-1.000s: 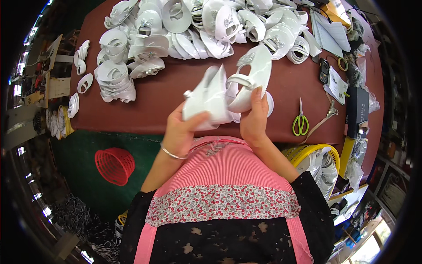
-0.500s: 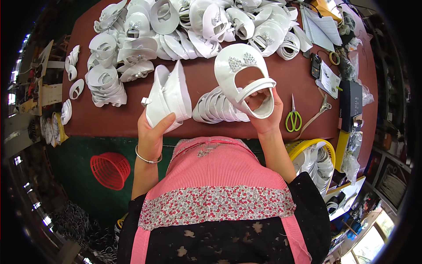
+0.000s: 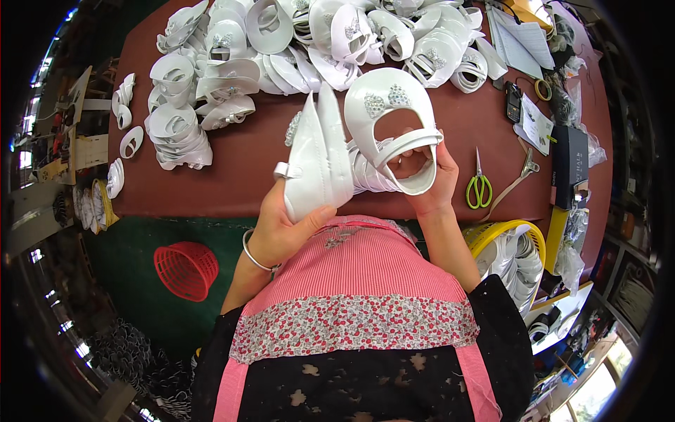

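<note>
In my left hand (image 3: 292, 225) are white shoe uppers (image 3: 320, 165), pinched between thumb and fingers and seen side-on, with a small strap and a sparkling ornament on their left side. My right hand (image 3: 430, 184) holds up another white shoe upper (image 3: 389, 98), its toe pointing away, with a jewelled bow and a strap across the opening. Fingers of that hand show through the opening. Behind the held pieces, a row of nested white uppers (image 3: 367, 172) lies on the brown table (image 3: 246, 162), partly hidden.
Piles of white uppers (image 3: 232, 39) cover the table's far side. Green-handled scissors (image 3: 479, 190), a strap with a metal clip (image 3: 529, 167), a phone-like black device (image 3: 513, 103) and papers (image 3: 536, 126) lie right. A yellow basket (image 3: 540, 246) and a red basket (image 3: 186, 271) stand below the table edge.
My left hand has moved right with its uppers, close to the upper in my right hand, turning them so the ornament shows. The right hand has barely moved.
</note>
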Demonstrator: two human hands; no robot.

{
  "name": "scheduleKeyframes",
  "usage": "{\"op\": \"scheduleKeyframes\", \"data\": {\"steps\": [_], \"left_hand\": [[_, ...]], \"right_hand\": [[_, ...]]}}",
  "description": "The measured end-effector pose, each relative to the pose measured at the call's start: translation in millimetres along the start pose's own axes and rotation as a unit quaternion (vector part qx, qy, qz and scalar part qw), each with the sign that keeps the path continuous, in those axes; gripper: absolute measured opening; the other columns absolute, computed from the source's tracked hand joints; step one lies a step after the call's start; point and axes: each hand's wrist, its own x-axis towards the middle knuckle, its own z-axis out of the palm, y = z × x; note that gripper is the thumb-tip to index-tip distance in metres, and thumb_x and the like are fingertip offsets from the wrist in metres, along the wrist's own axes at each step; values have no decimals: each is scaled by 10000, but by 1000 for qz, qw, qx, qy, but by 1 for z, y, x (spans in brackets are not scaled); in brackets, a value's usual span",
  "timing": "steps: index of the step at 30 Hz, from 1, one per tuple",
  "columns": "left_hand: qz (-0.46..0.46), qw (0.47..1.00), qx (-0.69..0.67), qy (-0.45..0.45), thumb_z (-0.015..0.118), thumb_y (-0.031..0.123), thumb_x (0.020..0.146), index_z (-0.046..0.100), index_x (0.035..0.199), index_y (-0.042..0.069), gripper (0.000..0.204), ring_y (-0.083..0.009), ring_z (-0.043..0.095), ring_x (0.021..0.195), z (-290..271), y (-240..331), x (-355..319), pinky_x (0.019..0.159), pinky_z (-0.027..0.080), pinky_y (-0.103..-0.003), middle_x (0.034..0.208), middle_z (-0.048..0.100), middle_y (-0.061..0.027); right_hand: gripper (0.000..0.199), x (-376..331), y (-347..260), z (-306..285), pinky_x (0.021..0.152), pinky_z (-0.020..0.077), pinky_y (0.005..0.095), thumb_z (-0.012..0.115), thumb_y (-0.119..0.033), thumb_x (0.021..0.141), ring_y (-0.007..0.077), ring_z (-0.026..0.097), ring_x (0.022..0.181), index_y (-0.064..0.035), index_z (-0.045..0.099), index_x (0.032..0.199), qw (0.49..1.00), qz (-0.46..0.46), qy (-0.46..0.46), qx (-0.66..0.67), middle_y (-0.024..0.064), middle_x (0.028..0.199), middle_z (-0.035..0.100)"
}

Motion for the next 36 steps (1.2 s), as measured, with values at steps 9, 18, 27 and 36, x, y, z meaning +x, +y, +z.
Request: {"op": "scheduleKeyframes", "data": {"steps": [9, 18, 27, 36], "left_hand": [[71, 988, 138, 1, 529, 260, 1010, 556, 1093, -79, 350, -126, 611, 822, 23, -45, 14, 699, 471, -291, 925, 658, -116], [-34, 987, -147, 64, 309, 486, 1059, 663, 1043, -31, 626, -90, 630, 739, 62, -63, 81, 653, 505, -227, 898, 681, -46], [18, 991, 115, -72, 362, 452, 1054, 639, 744, 54, 575, -131, 479, 569, 95, -79, 115, 562, 407, -296, 695, 602, 14], [-35, 989, -50, -137, 684, 239, 925, 667, 1016, 35, 225, -125, 539, 711, 102, -151, 113, 664, 435, -272, 898, 629, -1]], "right_hand": [[541, -27, 36, 35, 971, 489, 379, 538, -348, 1000, 213, 590, 1159, 29, 422, 1371, 971, 25, 41, -236, 122, 1269, 584], [586, -37, 6, 20, 849, 511, 369, 860, -198, 735, 267, 668, 1002, 27, 569, 1191, 667, -132, -57, -731, 173, 1073, 669], [475, -66, -13, 11, 901, 509, 329, 791, -86, 794, 214, 667, 1027, 73, 561, 1178, 613, -210, 153, -747, 168, 1093, 689], [457, -62, -46, -11, 863, 518, 323, 769, -83, 813, 188, 659, 975, 65, 547, 1184, 670, -153, 177, -705, 140, 1062, 682]]}}
